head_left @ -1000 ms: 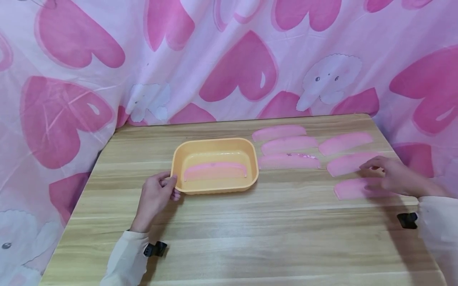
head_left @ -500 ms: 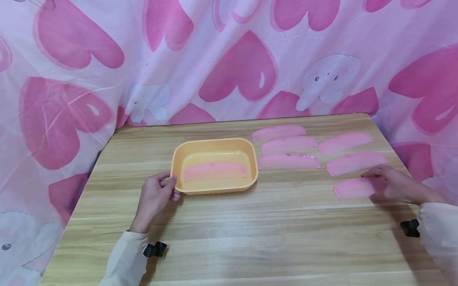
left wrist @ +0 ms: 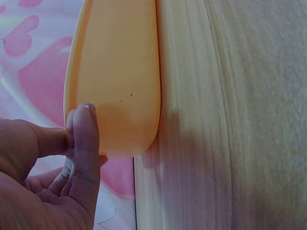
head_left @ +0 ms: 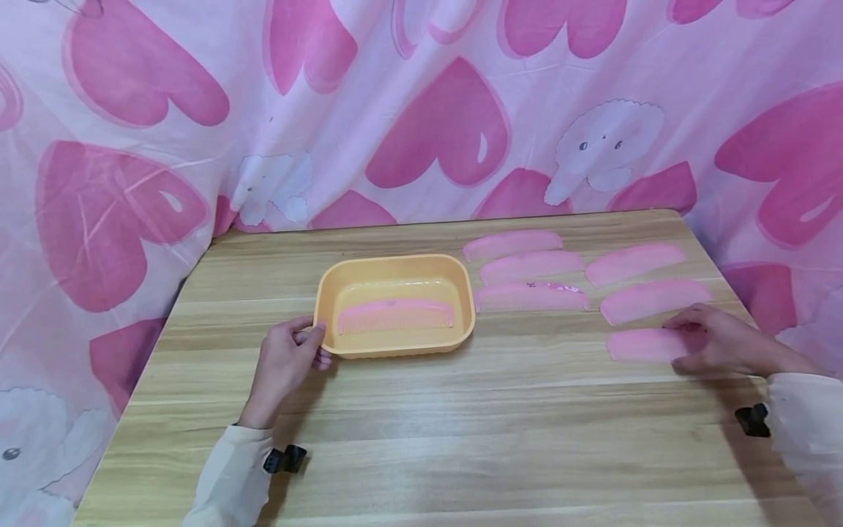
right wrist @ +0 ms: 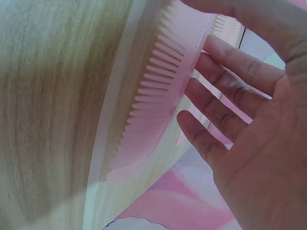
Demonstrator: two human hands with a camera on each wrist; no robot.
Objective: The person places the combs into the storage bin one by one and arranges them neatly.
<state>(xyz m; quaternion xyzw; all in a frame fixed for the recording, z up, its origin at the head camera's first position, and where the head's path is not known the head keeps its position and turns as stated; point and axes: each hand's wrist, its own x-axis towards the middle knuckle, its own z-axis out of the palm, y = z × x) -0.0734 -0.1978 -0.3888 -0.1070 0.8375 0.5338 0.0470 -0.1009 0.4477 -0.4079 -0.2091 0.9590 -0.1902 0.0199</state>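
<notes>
Hung across the whole upper half of the head view: a pink heart-print curtain (head_left: 421, 110). Below it, filling the lower half: a pale wooden table (head_left: 461, 439). Left of centre, resting flat: an orange tub (head_left: 395, 272) with one pink comb (head_left: 395, 316) lying inside.

At the tub's lower-left corner: the left hand (head_left: 285, 362), thumb on the rim and fingers curled under the edge, pinching the tub; confirmed in the left wrist view, thumb (left wrist: 84, 139) pressed against the orange wall (left wrist: 115, 76). No shift there against the two earlier head pictures.

Right of the tub, at centre right: five loose pink combs, three stacked in a column (head_left: 530, 267) and two more (head_left: 648, 282) further right, all untouched and in the same spots as before.

At the right edge, low: the right hand (head_left: 714, 344), laid on the nearest comb (head_left: 642, 345). One second earlier, poised over the comb above; half a second earlier, dropped onto this one; now slid slightly leftward with it, toward the tub. In the right wrist view, fingers (right wrist: 225, 96) loosely spread behind the comb's teeth (right wrist: 158, 81), thumb arched above; touching, not yet clamped. Judged: pickup begun, lift not yet made.
</notes>
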